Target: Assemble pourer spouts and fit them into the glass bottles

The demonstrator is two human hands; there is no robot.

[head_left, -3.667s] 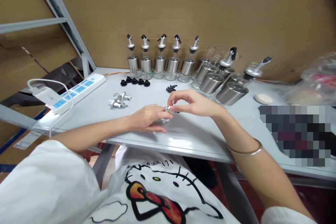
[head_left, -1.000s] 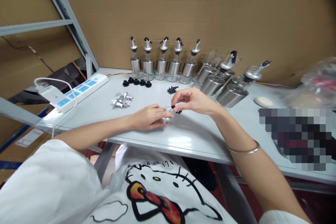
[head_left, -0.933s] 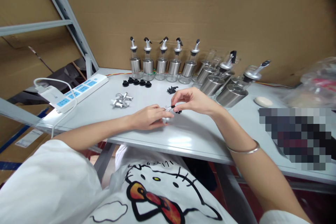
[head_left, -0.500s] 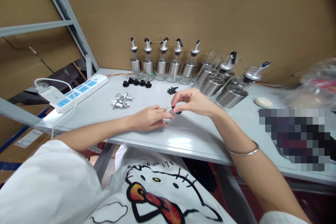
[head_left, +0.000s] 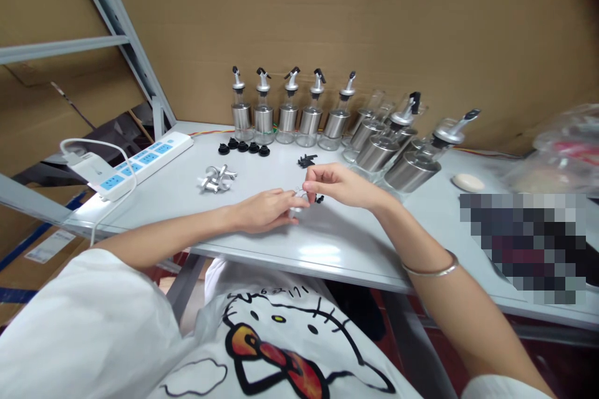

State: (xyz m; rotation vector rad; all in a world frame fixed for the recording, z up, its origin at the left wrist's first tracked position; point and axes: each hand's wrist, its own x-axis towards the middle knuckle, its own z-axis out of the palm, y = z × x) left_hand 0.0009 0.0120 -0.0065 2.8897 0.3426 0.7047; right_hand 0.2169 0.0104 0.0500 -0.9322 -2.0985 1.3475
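Note:
My left hand (head_left: 264, 211) rests low over the table, fingers closed around a silver pourer spout (head_left: 297, 202) that they partly cover. My right hand (head_left: 334, 183) meets it from the right, thumb and forefinger pinched together at the spout's upper end. Whatever sits between those fingertips is hidden. Just beside them lie small black parts (head_left: 320, 199). Beyond my right hand is a little heap of black levers (head_left: 307, 161). Several loose silver spouts (head_left: 218, 179) are piled to the left, with a cluster of black stoppers (head_left: 243, 147) behind them.
Glass-and-steel oil bottles (head_left: 287, 120) stand along the cardboard wall, several topped with pourers; more bottles (head_left: 414, 165) crowd the right. A white power strip (head_left: 154, 159) lies at left. A whitish oval object (head_left: 468, 182) and a plastic bag (head_left: 556, 156) are far right.
The dark piece seen at my right fingertips half a second ago no longer shows. My right hand has shifted slightly at the spout; my left hand stays nearly still.

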